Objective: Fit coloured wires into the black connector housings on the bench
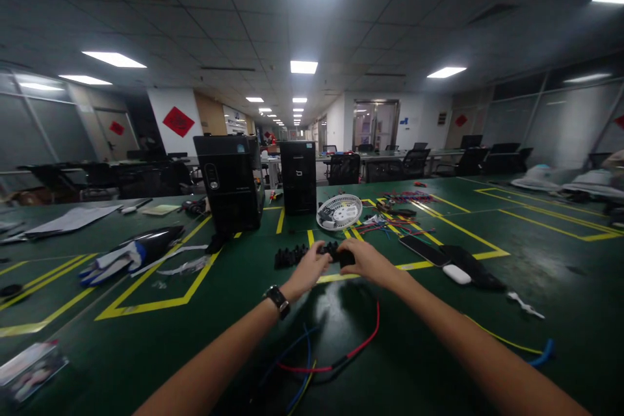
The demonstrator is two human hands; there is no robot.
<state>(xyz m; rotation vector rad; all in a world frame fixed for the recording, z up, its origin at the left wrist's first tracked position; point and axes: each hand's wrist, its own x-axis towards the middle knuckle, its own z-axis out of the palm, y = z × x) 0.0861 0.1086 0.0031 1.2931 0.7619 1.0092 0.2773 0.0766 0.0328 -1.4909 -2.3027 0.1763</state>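
Observation:
On the green table lies a black strip with a row of raised sections (290,256), showing on both sides of my left hand (312,268). That hand has its fingers curled down onto the strip, thumb and forefinger close together. A watch with a dark band circles the left wrist. Beside it my right hand (364,261) is curled round a small black block (347,259); its far side is hidden by the fingers. Whether the block touches the strip I cannot tell. Red, blue and yellow wires (312,369) lie loose below the hands.
Two black computer towers (229,185) stand behind. A white basket (348,211) holding small parts is beyond my right hand, with several bundled wires (409,197) nearby. A phone (423,250) and white case (457,274) lie right; gloves (119,261) lie left. Yellow tape marks the tabletop.

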